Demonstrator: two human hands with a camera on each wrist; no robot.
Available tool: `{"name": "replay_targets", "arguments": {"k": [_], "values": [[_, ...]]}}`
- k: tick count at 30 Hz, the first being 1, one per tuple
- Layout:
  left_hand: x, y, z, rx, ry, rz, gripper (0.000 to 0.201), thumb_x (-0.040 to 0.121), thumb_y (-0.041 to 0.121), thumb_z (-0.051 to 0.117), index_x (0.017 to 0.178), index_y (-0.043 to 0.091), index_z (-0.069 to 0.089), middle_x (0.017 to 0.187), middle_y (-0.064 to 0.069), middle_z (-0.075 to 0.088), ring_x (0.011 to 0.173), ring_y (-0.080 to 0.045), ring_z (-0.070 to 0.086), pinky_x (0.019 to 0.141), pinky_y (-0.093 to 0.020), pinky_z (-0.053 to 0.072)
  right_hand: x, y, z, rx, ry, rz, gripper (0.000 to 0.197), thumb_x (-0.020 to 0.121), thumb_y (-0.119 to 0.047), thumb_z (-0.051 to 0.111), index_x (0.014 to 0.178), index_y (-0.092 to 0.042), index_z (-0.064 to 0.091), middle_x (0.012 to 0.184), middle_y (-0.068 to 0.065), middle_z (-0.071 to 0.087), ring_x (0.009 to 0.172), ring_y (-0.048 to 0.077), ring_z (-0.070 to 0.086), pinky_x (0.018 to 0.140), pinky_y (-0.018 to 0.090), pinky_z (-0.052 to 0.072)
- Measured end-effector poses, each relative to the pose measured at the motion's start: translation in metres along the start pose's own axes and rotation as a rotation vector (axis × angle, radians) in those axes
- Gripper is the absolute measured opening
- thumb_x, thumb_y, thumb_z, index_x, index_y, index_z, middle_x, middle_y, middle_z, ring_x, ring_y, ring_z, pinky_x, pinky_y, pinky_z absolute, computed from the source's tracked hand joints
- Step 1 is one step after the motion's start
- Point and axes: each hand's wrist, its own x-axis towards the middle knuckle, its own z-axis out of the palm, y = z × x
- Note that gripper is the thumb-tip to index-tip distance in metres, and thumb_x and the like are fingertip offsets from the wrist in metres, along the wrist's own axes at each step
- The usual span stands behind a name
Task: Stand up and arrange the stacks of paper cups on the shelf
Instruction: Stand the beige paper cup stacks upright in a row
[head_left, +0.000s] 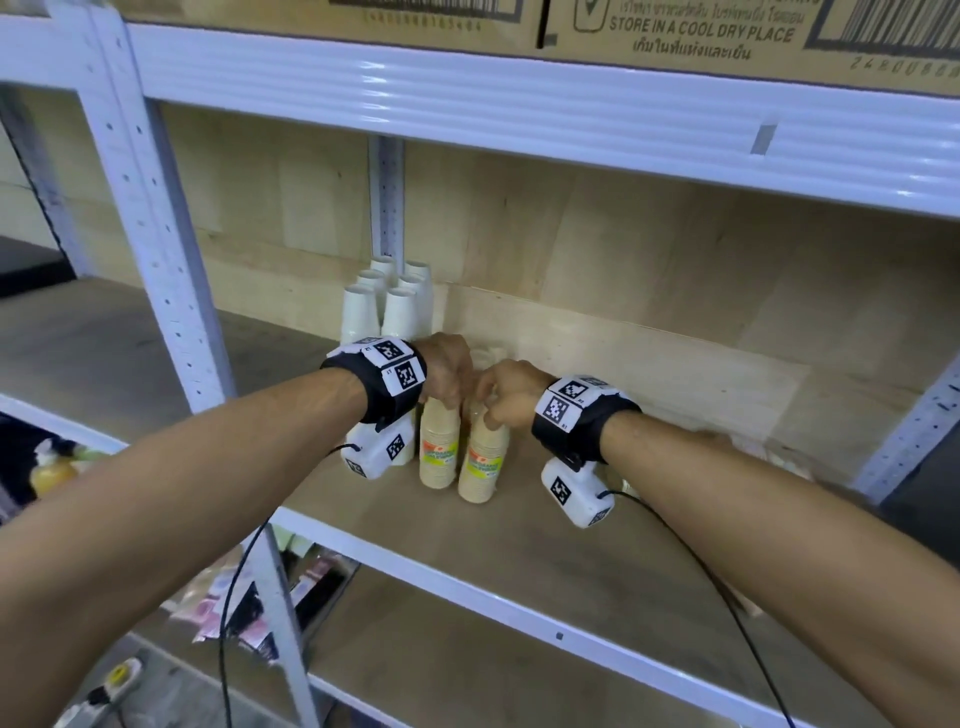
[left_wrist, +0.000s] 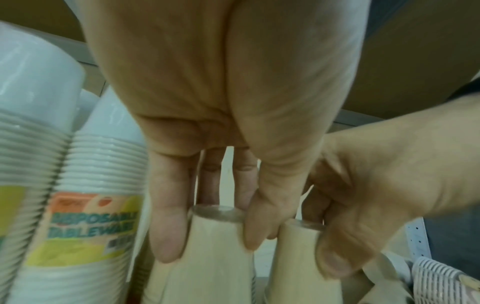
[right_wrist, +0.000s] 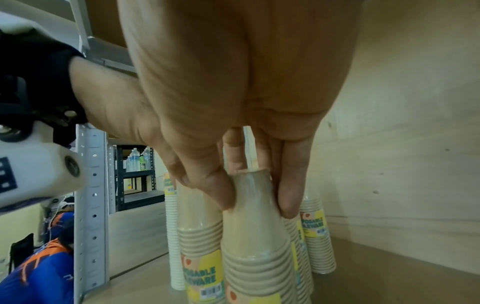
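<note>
Two beige paper-cup stacks in plastic wrap stand side by side on the wooden shelf (head_left: 545, 551). My left hand (head_left: 448, 387) grips the top of the left beige stack (head_left: 439, 449), with fingers and thumb curled round its narrow end (left_wrist: 215, 246). My right hand (head_left: 497, 402) pinches the top of the right beige stack (head_left: 483, 460) between thumb and fingers, as the right wrist view shows (right_wrist: 255, 197). Several white cup stacks (head_left: 387, 304) stand upright just behind, against the back wall. In the left wrist view the white stacks (left_wrist: 85, 185) are close on the left.
Cardboard boxes (head_left: 675, 31) fill the shelf above, so headroom is low. A white perforated upright (head_left: 156, 234) bounds the left side. Wrapped packs lie on the shelf at the right (head_left: 769, 452), beside a ribbed basket (left_wrist: 441, 281). A person in blue and orange (right_wrist: 39, 277) is below left.
</note>
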Motion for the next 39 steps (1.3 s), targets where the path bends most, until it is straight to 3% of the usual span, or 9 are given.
{"name": "replay_targets", "arguments": {"k": [5, 12, 19, 22, 25, 28, 35, 39], "values": [[-0.004, -0.009, 0.009, -0.024, 0.085, 0.05, 0.02, 0.079, 0.005, 0.069, 0.099, 0.006, 0.073, 0.1, -0.009, 0.072, 0.094, -0.023, 0.067, 0.083, -0.036, 0.058, 0.003, -0.007, 0.006, -0.004, 0.033, -0.027, 0.028, 0.075, -0.011, 0.071, 0.102, -0.015, 0.07, 0.102, 0.008, 0.067, 0.094, 0.025, 0.065, 0.073, 0.03, 0.051], [-0.001, -0.019, 0.018, -0.057, 0.099, 0.09, 0.021, 0.084, 0.005, 0.068, 0.104, 0.01, 0.072, 0.11, -0.005, 0.069, 0.105, -0.021, 0.063, 0.092, -0.035, 0.053, 0.005, -0.005, 0.013, 0.019, 0.068, -0.02, 0.036, 0.08, -0.009, 0.069, 0.115, -0.014, 0.066, 0.113, 0.011, 0.066, 0.102, 0.027, 0.063, 0.077, 0.03, 0.05], [0.003, -0.023, 0.016, -0.087, 0.145, 0.115, 0.024, 0.082, 0.005, 0.071, 0.104, 0.013, 0.072, 0.109, -0.003, 0.069, 0.103, -0.018, 0.063, 0.093, -0.033, 0.053, 0.009, -0.001, 0.017, 0.047, 0.137, -0.03, 0.046, 0.082, -0.009, 0.069, 0.128, -0.016, 0.061, 0.126, 0.009, 0.063, 0.117, 0.027, 0.058, 0.087, 0.028, 0.046], [0.005, -0.021, 0.011, -0.083, 0.18, 0.129, 0.024, 0.081, 0.005, 0.07, 0.103, 0.014, 0.072, 0.099, 0.0, 0.067, 0.098, -0.018, 0.063, 0.088, -0.031, 0.054, 0.01, 0.002, 0.015, 0.055, 0.158, -0.022, 0.045, 0.082, -0.011, 0.069, 0.126, -0.016, 0.061, 0.126, 0.009, 0.063, 0.117, 0.027, 0.059, 0.092, 0.03, 0.048], [0.007, -0.013, 0.002, -0.093, 0.226, 0.155, 0.019, 0.082, 0.006, 0.068, 0.096, 0.017, 0.073, 0.087, 0.004, 0.064, 0.088, -0.017, 0.063, 0.078, -0.028, 0.054, 0.01, 0.01, 0.008, 0.04, 0.187, 0.015, 0.047, 0.082, -0.017, 0.07, 0.128, -0.02, 0.06, 0.124, 0.008, 0.062, 0.112, 0.026, 0.061, 0.085, 0.029, 0.049], [0.014, -0.001, -0.006, -0.103, 0.262, 0.192, 0.016, 0.083, 0.015, 0.072, 0.099, 0.018, 0.072, 0.097, 0.002, 0.065, 0.091, -0.018, 0.063, 0.082, -0.029, 0.054, 0.005, 0.026, -0.002, 0.008, 0.226, 0.066, 0.044, 0.082, -0.018, 0.068, 0.125, -0.026, 0.06, 0.12, 0.008, 0.061, 0.102, 0.026, 0.062, 0.078, 0.029, 0.05], [0.038, 0.049, -0.009, -0.139, 0.206, 0.29, 0.029, 0.083, 0.016, 0.074, 0.111, 0.02, 0.069, 0.107, -0.002, 0.061, 0.097, -0.021, 0.062, 0.07, -0.024, 0.048, -0.027, 0.082, -0.036, -0.036, 0.26, 0.255, 0.046, 0.077, -0.024, 0.074, 0.12, -0.03, 0.06, 0.118, 0.004, 0.058, 0.097, 0.022, 0.061, 0.078, 0.031, 0.05], [0.052, 0.085, 0.003, -0.135, 0.183, 0.375, 0.03, 0.081, 0.019, 0.076, 0.111, 0.019, 0.069, 0.105, -0.001, 0.058, 0.099, -0.021, 0.06, 0.08, -0.026, 0.046, -0.055, 0.118, -0.047, -0.033, 0.261, 0.37, 0.043, 0.078, -0.025, 0.074, 0.118, -0.029, 0.06, 0.116, 0.001, 0.058, 0.096, 0.021, 0.06, 0.075, 0.029, 0.047]]}}
